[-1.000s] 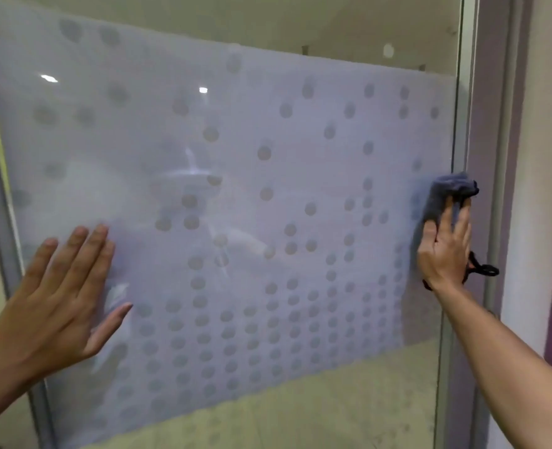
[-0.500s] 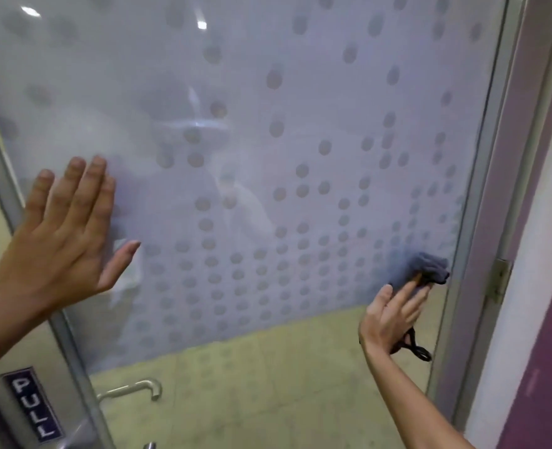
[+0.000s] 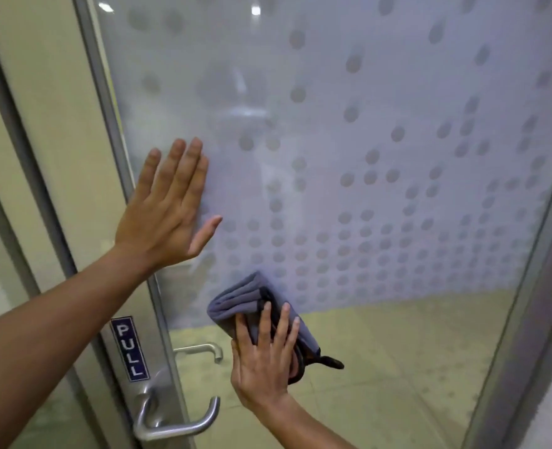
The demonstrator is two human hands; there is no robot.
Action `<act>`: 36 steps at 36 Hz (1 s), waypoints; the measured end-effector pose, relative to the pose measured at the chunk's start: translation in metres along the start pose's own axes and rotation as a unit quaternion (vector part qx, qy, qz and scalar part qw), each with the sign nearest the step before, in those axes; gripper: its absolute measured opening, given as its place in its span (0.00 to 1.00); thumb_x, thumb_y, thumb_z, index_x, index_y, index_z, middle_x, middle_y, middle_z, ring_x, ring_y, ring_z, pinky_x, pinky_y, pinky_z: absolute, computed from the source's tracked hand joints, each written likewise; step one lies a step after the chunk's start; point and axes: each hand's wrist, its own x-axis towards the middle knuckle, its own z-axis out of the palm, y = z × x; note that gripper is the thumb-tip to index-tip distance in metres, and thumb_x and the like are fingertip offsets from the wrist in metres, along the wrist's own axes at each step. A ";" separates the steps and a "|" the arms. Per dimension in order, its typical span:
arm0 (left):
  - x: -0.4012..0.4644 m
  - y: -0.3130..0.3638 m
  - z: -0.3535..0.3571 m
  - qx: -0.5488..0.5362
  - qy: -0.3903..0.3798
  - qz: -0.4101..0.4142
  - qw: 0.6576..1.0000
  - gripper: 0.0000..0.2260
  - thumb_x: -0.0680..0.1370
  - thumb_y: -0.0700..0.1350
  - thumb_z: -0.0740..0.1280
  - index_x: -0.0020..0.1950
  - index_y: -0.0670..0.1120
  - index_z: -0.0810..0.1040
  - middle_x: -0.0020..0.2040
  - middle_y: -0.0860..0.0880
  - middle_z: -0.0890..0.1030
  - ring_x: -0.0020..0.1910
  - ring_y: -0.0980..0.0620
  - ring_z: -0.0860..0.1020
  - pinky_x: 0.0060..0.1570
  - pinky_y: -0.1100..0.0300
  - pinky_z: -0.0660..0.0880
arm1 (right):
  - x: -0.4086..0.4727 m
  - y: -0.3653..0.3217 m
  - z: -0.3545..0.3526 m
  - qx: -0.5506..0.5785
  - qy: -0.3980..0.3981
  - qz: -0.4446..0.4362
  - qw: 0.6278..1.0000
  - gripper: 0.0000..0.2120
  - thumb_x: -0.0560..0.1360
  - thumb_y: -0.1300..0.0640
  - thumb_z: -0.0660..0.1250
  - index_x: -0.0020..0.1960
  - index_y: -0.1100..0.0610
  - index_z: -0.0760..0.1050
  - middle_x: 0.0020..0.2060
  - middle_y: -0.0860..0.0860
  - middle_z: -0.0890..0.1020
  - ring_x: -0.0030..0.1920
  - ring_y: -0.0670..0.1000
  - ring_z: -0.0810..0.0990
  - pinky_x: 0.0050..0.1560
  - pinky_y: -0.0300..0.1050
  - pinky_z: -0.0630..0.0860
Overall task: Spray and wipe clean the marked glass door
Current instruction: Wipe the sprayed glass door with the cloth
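The glass door (image 3: 397, 157) stands upright in front of the person, its frosted, dotted band filling most of the pane and a clear strip running below it toward the bottom edge. The right hand (image 3: 263, 361) presses a folded grey cloth (image 3: 235, 306) flat against the glass, fingers spread over it. The cloth is pinned between palm and pane rather than clenched in a fist, and a dark loop of it dangles just below and to the right of the hand. It sits low on the door, at the lower border of the frosted band, and nearer the handle-side edge than the hinge-side edge.

The left hand (image 3: 167, 209) lies open and flat on the glass, fingers together and pointing up, holding nothing. It is just inside the metal frame (image 3: 119, 150) on the handle side, above and to the left of the cloth, apparently bracing the door.

What the coming stroke turns on is that the cloth is close to the handle-side edge, with the wide stretch of pane lying to its right and the clear strip below it. The right hand is the working one and already carries the cloth, so a sweep back toward the hinge-side edge, or down into the clear strip, seems the likely continuation. The "PULL" plate (image 3: 130, 348) and lever handle (image 3: 177, 419) sit just left of and below it on the frame.

No spray bottle is in view.
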 end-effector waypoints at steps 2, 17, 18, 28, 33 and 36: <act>0.001 -0.001 -0.001 0.003 0.000 0.001 1.000 0.39 0.83 0.62 0.51 0.84 0.37 0.47 0.84 0.37 0.49 0.85 0.40 0.45 0.83 0.43 0.41 | 0.011 -0.002 -0.002 0.001 0.013 0.002 1.000 0.24 0.85 0.47 0.52 0.80 0.47 0.59 0.82 0.58 0.51 0.81 0.69 0.47 0.74 0.74 0.53; -0.010 -0.032 -0.013 0.037 -0.014 0.059 0.997 0.37 0.84 0.64 0.52 0.84 0.40 0.52 0.85 0.39 0.53 0.84 0.38 0.55 0.82 0.40 0.53 | 0.166 -0.004 -0.073 -0.028 0.089 -0.009 0.996 0.39 0.76 0.51 0.65 0.83 0.47 0.52 0.82 0.57 0.51 0.80 0.68 0.53 0.75 0.72 0.55; -0.013 -0.036 -0.014 0.040 -0.018 0.061 0.997 0.37 0.84 0.64 0.51 0.84 0.40 0.52 0.85 0.39 0.52 0.84 0.38 0.55 0.81 0.39 0.53 | 0.179 -0.005 -0.079 -0.035 0.093 -0.010 0.995 0.38 0.76 0.51 0.65 0.82 0.47 0.54 0.82 0.57 0.52 0.81 0.68 0.53 0.75 0.72 0.55; -0.027 -0.045 -0.009 0.039 -0.021 0.025 0.999 0.40 0.83 0.66 0.53 0.84 0.39 0.51 0.85 0.39 0.53 0.84 0.37 0.53 0.80 0.37 0.57 | 0.311 -0.027 -0.137 -0.072 0.148 -0.049 0.985 0.30 0.82 0.47 0.58 0.82 0.48 0.57 0.82 0.57 0.56 0.81 0.66 0.55 0.76 0.69 0.55; -0.028 -0.045 -0.009 0.031 -0.014 0.014 0.999 0.41 0.83 0.67 0.52 0.84 0.37 0.52 0.84 0.38 0.53 0.83 0.35 0.55 0.80 0.37 0.56 | 0.338 -0.037 -0.146 -0.077 0.159 -0.056 0.983 0.28 0.83 0.47 0.55 0.82 0.47 0.57 0.82 0.57 0.57 0.80 0.66 0.55 0.76 0.69 0.55; -0.029 -0.045 -0.009 0.028 -0.021 0.006 0.999 0.42 0.82 0.67 0.52 0.84 0.37 0.51 0.84 0.38 0.55 0.83 0.35 0.55 0.81 0.37 0.55 | 0.326 -0.033 -0.137 -0.082 0.158 -0.075 0.981 0.28 0.83 0.47 0.55 0.82 0.47 0.57 0.82 0.58 0.57 0.81 0.65 0.55 0.77 0.68 0.53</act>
